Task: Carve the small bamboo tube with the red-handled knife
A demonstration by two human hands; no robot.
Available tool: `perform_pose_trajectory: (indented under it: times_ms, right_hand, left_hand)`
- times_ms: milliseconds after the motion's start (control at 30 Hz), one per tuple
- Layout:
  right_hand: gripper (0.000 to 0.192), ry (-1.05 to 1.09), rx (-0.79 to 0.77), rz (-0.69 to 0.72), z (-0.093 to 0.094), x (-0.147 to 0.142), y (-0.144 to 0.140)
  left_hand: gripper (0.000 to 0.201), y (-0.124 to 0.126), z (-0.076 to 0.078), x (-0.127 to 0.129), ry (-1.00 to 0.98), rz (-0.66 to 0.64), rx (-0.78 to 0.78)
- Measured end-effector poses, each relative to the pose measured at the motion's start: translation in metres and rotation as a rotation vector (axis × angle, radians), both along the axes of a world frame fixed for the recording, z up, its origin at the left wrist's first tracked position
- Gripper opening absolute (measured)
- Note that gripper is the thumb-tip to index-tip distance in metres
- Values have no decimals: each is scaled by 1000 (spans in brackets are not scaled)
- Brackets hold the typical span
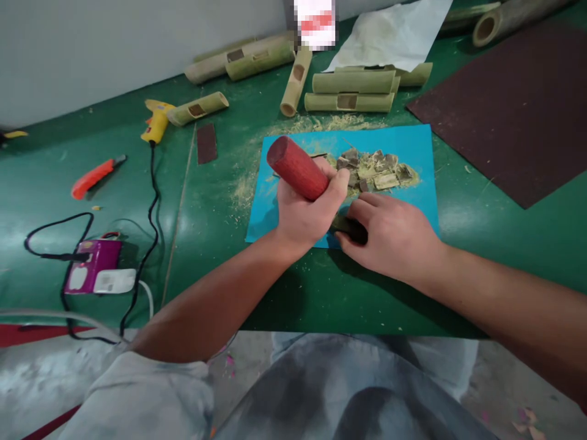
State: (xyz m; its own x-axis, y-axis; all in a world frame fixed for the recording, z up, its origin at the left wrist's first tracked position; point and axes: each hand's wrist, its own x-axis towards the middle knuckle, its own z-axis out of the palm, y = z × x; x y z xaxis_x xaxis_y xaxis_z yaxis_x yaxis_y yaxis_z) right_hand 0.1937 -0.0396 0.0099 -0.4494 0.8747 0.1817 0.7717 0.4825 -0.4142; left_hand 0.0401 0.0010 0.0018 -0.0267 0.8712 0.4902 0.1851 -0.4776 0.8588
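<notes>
My left hand [305, 211] is wrapped round a thick red cylinder [298, 166] that looks like a wooden handle; its far end is hidden by my fingers. Close beside it, my right hand [394, 235] has its fingers curled round a dark greenish piece [349, 227], perhaps bamboo, mostly covered by the hand. Both hands are over the front part of a blue sheet [417, 208]. Just beyond them on that sheet lies a heap of broken bamboo chips [385, 180] and shavings.
Cut bamboo tubes [353, 82] with openings lie along the back of the green table [257, 293], near a white sheet [389, 36]. A dark brown board [509, 116] is at right. On the left are a yellow glue gun [157, 122], red utility knife [96, 178] and corded purple pack [94, 263].
</notes>
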Motion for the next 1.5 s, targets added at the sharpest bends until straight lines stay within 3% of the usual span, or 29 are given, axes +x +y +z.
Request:
perform_pose_trajectory:
  times_ms: [200, 667, 833, 967, 1300, 1500]
  right_hand:
    - [9, 12, -5, 48, -2, -1, 1]
    - [17, 149, -146, 44, -4, -2, 3]
    - [19, 69, -102, 44, -4, -3, 3]
    - [19, 35, -82, 26, -2, -4, 3]
    - [15, 26, -85, 25, -2, -4, 2]
    - [16, 46, -78, 29, -4, -4, 2]
  left_hand:
    - [48, 0, 1, 0, 27, -2, 22]
    - [54, 4, -3, -4, 41, -168, 71]
    - [52, 4, -9, -8, -91, -105, 107]
    - [53, 5, -7, -5, -124, -17, 53]
    - [53, 6, -8, -7, -29, -145, 143]
    - [61, 5, -5, -8, -48, -209, 121]
